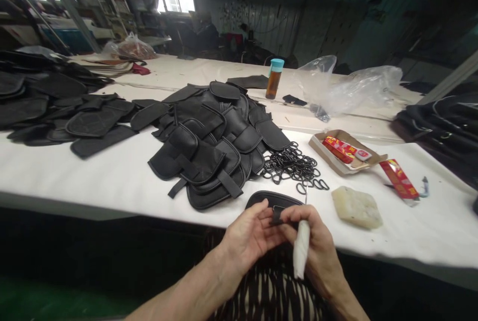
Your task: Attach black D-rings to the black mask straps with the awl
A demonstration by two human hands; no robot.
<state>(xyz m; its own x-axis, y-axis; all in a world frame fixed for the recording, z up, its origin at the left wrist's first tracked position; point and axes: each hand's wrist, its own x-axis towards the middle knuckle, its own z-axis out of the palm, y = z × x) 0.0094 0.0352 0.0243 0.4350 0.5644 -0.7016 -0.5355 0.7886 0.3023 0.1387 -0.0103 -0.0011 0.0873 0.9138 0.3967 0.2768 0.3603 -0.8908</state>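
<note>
At the table's front edge my left hand (251, 235) supports a black padded piece (274, 199) with a piped edge, its fingers curled beneath a short strap. A D-shaped ring (278, 208) shows at that strap, partly hidden by fingers. My right hand (315, 236) pinches the strap area from the right. Held in that same hand is a thin pointed tool with a white wrapped handle (300, 251), its metal shaft pointing up. Beyond the hands lies a heap of black rings (293, 164). Left of it, similar black padded pieces (209, 147) are piled up.
A yellowish block (356, 206) lies right of my hands. Behind it stands an open cardboard box (341, 154) with red packets; another red packet (399, 181) lies beside it. Farther back are a bottle (274, 79) and a clear plastic bag (347, 87). More black pieces (93, 119) spread leftward.
</note>
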